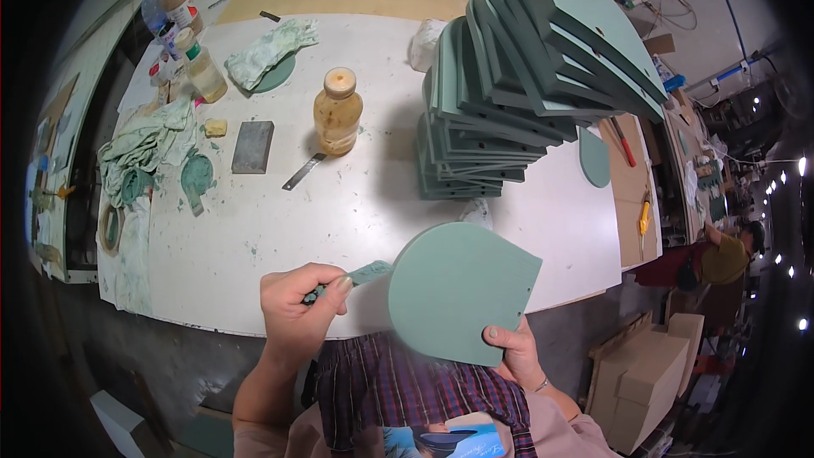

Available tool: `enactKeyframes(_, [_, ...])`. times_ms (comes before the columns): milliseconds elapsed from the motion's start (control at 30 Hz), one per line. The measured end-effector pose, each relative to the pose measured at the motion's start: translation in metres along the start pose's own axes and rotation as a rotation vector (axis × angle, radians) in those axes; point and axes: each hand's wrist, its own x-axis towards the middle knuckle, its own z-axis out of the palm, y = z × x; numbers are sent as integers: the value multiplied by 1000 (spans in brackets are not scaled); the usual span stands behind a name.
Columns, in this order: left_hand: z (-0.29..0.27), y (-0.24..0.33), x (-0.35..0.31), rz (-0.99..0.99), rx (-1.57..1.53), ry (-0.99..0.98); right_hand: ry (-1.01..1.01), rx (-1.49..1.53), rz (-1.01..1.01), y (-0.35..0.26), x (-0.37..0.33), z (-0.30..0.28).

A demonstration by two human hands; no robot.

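Observation:
My left hand (295, 304) is closed round a small putty knife (370, 271), its blade smeared with green filler and close to the rounded edge of a green panel (462, 293). I cannot tell whether the blade touches that edge. My right hand (515, 346) grips the panel near its straight side, thumb on the face and fingers hidden behind. The panel has one rounded end, and small dark holes show by its straight edge. Beyond it rises a tall, uneven stack of similar green panels (483, 102).
A bottle of yellowish liquid (338, 114), a metal blade (303, 171), a grey block (253, 148) and a filler-covered scoop (197, 178) lie on the white table (280, 246). Rags (153, 140) and bottles crowd the left. Cardboard boxes (649, 373) and another person (721, 259) are at right.

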Motion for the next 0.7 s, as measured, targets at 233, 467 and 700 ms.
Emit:
enactKeyframes(233, [-1, -4, 4, -41, 15, -11, 8, -2, 15, 2, 3, -2])
enactKeyframes(467, [0, -5, 9, -17, 43, -40, 18, 0, 18, 2, 5, -1])
enactKeyframes(700, [1, -7, 10, 104, 164, 26, 0, -11, 46, 4, 8, -6])
